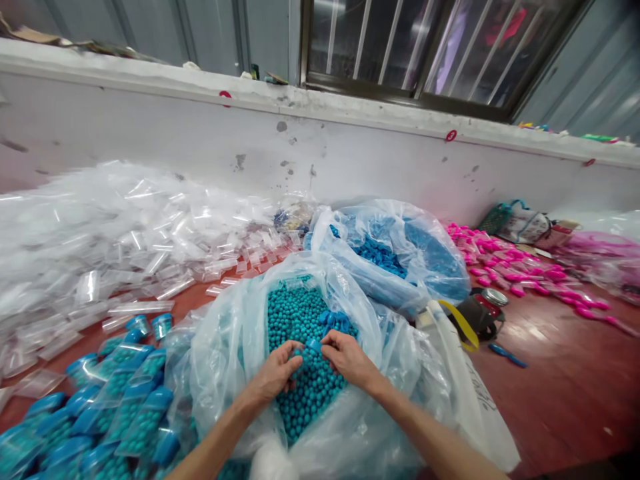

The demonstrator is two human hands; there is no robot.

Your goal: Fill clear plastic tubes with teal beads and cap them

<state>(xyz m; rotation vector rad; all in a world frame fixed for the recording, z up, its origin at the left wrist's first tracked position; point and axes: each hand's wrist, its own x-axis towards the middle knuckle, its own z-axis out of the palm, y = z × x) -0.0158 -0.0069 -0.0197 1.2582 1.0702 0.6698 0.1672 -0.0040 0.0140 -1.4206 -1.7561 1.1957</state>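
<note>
My left hand (280, 368) and my right hand (346, 357) meet over an open plastic bag (220, 363) full of round teal beads (293, 310). Between their fingertips is a small clear tube with a blue cap (314, 345). My left fingers pinch its clear end, which is hard to make out, while my right thumb and fingers close on the cap. Several loose blue caps (336, 321) lie on the beads just beyond my right hand. To the left, capped tubes filled with teal beads (143, 420) lie in a pile.
Clear tubes (125, 233) are heaped at the left against the white wall (325, 160). Behind the beads stands another bag (425, 267) with blue pieces. Pink pieces (525, 263), a jar with a metal lid (493, 300) and a blue stick (507, 355) lie right on the red surface (565, 393).
</note>
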